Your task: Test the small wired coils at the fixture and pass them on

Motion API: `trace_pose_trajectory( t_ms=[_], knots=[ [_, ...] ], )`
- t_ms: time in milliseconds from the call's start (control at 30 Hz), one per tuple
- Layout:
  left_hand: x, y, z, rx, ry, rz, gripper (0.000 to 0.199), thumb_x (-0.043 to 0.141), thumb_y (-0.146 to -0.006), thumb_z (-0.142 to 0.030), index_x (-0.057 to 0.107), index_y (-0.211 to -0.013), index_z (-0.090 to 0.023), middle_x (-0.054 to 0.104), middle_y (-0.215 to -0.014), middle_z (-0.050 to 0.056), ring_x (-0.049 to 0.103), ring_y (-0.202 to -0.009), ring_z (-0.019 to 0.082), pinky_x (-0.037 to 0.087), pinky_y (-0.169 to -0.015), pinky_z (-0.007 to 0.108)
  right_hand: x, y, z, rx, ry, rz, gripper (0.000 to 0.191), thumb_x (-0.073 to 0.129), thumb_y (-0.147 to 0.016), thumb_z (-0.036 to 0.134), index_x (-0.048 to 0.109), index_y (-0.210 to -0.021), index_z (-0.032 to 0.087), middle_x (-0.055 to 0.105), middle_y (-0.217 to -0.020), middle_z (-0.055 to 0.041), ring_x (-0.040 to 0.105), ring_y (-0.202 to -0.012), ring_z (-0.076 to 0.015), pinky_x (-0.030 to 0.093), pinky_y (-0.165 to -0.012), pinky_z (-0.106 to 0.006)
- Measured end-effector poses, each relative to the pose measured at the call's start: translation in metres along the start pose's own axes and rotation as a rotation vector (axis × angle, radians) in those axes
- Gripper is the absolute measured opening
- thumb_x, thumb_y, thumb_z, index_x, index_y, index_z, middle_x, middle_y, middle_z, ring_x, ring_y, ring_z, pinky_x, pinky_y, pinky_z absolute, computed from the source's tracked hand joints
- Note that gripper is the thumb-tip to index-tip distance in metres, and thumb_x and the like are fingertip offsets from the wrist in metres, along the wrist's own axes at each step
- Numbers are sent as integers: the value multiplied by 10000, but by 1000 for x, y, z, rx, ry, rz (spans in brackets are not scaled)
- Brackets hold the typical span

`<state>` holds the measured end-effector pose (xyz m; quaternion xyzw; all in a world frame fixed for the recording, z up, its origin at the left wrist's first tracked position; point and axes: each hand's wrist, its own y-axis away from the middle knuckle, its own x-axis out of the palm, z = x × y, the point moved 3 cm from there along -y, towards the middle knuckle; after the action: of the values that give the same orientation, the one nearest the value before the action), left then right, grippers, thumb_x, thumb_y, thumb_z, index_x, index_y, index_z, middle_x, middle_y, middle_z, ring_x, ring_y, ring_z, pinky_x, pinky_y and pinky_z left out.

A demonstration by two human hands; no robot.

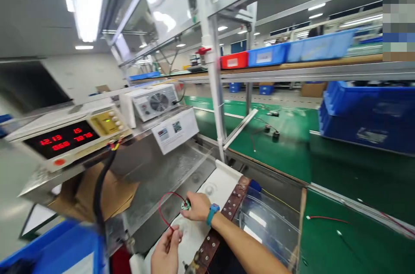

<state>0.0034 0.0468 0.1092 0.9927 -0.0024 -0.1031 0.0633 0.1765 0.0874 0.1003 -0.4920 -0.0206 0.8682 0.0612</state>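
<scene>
A small round green circuit board (186, 205) is pinched between the thumb and fingers of my right hand (198, 206), which wears a blue wristband (212, 214). From the board a red wire (159, 208) loops out to the left and comes back down to my left hand (167, 250). The fingers of that hand are closed on the wire near its end. Both hands are over a white surface (220, 183) beside a brown strip (234, 198) with metal studs.
At the left stand a meter with red digits (61, 140) and a grey instrument with a fan (155, 101). A black cable (100, 192) hangs before a cardboard box (90, 192). Blue bins (369, 114) and loose wires (327, 218) lie on green benches at the right.
</scene>
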Motion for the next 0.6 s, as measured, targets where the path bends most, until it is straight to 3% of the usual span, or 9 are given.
trace_pose_trajectory(
  t_ms=[67, 133, 233, 333, 400, 467, 533, 600],
  knots=[
    [18, -3, -17, 18, -47, 29, 758, 713, -472, -757, 740, -914, -142, 759, -803, 111, 702, -799, 296, 549, -771, 395, -48, 4, -32, 105, 8, -121, 371, 606, -821, 516, 605, -1066, 238, 728, -969, -52, 674, -892, -230, 396, -691, -274],
    [50, -4, -38, 101, -82, 80, 771, 671, -538, -774, 746, -958, -133, 739, -756, 93, 689, -762, 274, 540, -734, 371, -103, 15, -73, 207, 57, -228, 340, 595, -838, 488, 608, -1062, 232, 723, -985, -60, 667, -910, -229, 398, -705, -274],
    [123, -9, -73, 275, -92, 221, 693, 641, -641, -728, 752, -966, -126, 729, -736, 87, 667, -710, 245, 524, -675, 344, -183, 39, -142, 374, 157, -386, 315, 561, -869, 452, 605, -1079, 221, 717, -1004, -73, 664, -925, -228, 406, -718, -276],
    [209, -18, -109, 401, -38, 393, 541, 622, -740, -608, 747, -956, -129, 741, -760, 100, 674, -710, 235, 540, -683, 349, -242, 63, -213, 577, 247, -478, 308, 537, -886, 423, 595, -1097, 206, 714, -1021, -95, 671, -932, -241, 422, -712, -284],
    [259, -22, -130, 466, -16, 443, 452, 618, -779, -497, 728, -1019, -131, 760, -885, 132, 698, -810, 249, 556, -781, 383, -267, 76, -259, 710, 279, -495, 315, 544, -885, 414, 592, -1101, 190, 713, -1033, -119, 677, -947, -265, 438, -713, -298],
    [291, -23, -146, 542, -45, 408, 456, 624, -786, -398, 681, -1143, -121, 725, -1125, 187, 683, -1011, 279, 525, -928, 430, -280, 84, -301, 825, 286, -478, 324, 552, -888, 405, 588, -1103, 165, 706, -1057, -153, 678, -969, -294, 457, -725, -320],
    [306, -19, -150, 616, -107, 374, 501, 610, -802, -356, 625, -1242, -117, 640, -1303, 208, 613, -1184, 298, 464, -1037, 461, -283, 87, -336, 899, 279, -433, 338, 568, -892, 396, 579, -1112, 140, 694, -1086, -187, 675, -998, -314, 476, -751, -341],
    [302, -11, -137, 674, -162, 401, 471, 576, -833, -369, 624, -1242, -139, 618, -1345, 187, 566, -1255, 299, 422, -1091, 483, -282, 85, -361, 920, 270, -405, 373, 592, -890, 404, 562, -1130, 120, 684, -1102, -206, 670, -1022, -324, 489, -777, -357]
  ],
)
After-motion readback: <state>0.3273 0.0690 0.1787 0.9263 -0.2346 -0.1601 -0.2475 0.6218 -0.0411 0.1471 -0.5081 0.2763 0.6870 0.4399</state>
